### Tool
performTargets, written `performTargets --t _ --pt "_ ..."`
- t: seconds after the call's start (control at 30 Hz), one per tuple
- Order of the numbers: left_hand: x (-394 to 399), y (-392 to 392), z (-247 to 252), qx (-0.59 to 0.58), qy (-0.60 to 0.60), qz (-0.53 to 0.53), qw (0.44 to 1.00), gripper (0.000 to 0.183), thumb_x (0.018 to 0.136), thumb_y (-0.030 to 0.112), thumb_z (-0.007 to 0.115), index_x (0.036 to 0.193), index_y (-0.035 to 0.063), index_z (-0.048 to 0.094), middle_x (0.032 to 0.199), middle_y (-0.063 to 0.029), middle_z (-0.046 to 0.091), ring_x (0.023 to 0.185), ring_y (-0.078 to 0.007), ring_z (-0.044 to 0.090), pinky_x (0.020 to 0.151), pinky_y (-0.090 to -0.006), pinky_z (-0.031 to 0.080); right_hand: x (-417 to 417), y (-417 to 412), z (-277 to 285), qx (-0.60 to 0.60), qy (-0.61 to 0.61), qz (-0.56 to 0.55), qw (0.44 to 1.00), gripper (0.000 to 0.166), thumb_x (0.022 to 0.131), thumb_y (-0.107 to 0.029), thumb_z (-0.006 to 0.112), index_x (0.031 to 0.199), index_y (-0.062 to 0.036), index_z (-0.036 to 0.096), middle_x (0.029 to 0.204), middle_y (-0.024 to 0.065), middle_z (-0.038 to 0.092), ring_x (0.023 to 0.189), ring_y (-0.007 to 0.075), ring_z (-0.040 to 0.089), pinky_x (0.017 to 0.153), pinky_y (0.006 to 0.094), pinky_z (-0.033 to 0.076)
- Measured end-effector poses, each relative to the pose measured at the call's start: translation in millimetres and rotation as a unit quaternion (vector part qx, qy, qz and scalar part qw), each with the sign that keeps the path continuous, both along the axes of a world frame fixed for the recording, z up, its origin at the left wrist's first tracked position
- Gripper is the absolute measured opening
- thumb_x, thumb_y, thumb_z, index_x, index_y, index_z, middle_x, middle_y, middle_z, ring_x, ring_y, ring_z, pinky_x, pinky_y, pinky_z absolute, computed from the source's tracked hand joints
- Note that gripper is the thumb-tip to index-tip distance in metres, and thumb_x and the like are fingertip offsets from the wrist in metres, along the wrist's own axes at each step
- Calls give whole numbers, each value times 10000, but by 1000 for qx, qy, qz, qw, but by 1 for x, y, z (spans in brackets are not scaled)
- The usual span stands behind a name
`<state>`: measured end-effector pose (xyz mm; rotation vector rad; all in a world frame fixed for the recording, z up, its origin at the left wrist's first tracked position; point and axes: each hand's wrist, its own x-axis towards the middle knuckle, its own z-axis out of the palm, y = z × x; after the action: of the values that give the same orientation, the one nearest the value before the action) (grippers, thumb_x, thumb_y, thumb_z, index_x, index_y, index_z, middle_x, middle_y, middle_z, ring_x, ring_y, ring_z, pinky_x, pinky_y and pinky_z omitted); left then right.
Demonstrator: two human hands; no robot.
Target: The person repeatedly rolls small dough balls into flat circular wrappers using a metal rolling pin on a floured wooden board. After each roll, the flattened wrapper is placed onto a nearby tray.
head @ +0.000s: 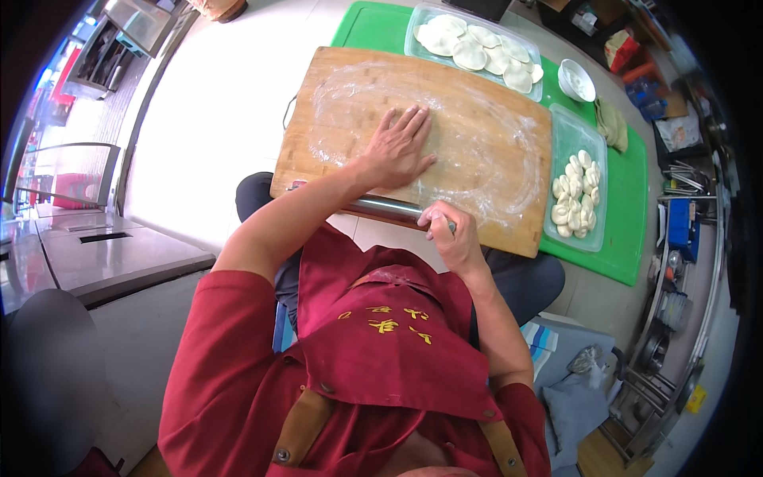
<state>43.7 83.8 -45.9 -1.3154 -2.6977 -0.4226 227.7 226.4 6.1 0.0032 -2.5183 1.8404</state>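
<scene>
A wooden board (477, 155) dusted with white flour lies in front of me. My left hand (402, 146) rests palm down on its middle, fingers stretched out, with nothing visible in it. Along the board's near edge runs a metal rolling pin (387, 207), partly hidden under my left forearm. The fingers of my right hand (450, 232) are curled around the pin's right end. Past the far edge, a clear plastic tray (414, 39) holds several flat round dough wrappers (470, 55). Right of the board, a second clear tray (557, 128) contains several small dough pieces (575, 197).
Both trays and the board sit over a green table (626, 220). A white bowl (576, 80) with white powder and a folded cloth (611, 125) are at the right. Metal shelving (644, 334) lines the right side; a metal-topped cabinet (119, 244) stands left.
</scene>
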Motion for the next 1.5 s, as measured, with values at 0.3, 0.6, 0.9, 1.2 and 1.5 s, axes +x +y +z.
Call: performTargets --t 0.3,0.6,0.9,1.2,1.5 --pt "-29 13 1 37 -102 25 994 764 1089 594 406 1682 126 298 1742 -207 256 1622 -399 212 1282 -649 175 -6 3 -1 3 -4 -18 1000 361 998 -268 498 862 25 659 669 161 597 649 227 645 642 379 509" --pt "-32 -4 31 -195 -66 -72 976 773 1082 653 406 1693 193 290 1749 -169 259 1629 -392 201 1281 -672 189 -5 2 -3 12 -12 -29 999 375 992 -291 490 858 9 670 658 129 624 640 213 650 644 364 513" --pt "-58 -28 45 28 -160 -4 987 493 1046 286 595 1511 123 579 1570 -225 521 1340 -398 601 1140 -480 476 -4 2 -3 0 -15 -41 999 382 983 -291 479 854 10 675 643 117 610 631 211 635 643 365 507" --pt "-28 -42 40 -33 -159 -42 986 501 900 245 793 1360 82 679 1373 -199 634 1265 -391 623 1087 -482 510 -8 -1 -4 -10 -14 -48 999 365 986 -274 492 852 17 666 657 141 609 619 218 625 637 380 512" --pt "-18 -42 44 -45 -240 -81 966 405 902 242 757 1261 70 682 1202 -202 662 1119 -408 661 973 -458 534 -8 -3 -2 2 -3 -57 998 343 997 -254 488 884 24 654 712 193 623 642 254 641 655 390 504"
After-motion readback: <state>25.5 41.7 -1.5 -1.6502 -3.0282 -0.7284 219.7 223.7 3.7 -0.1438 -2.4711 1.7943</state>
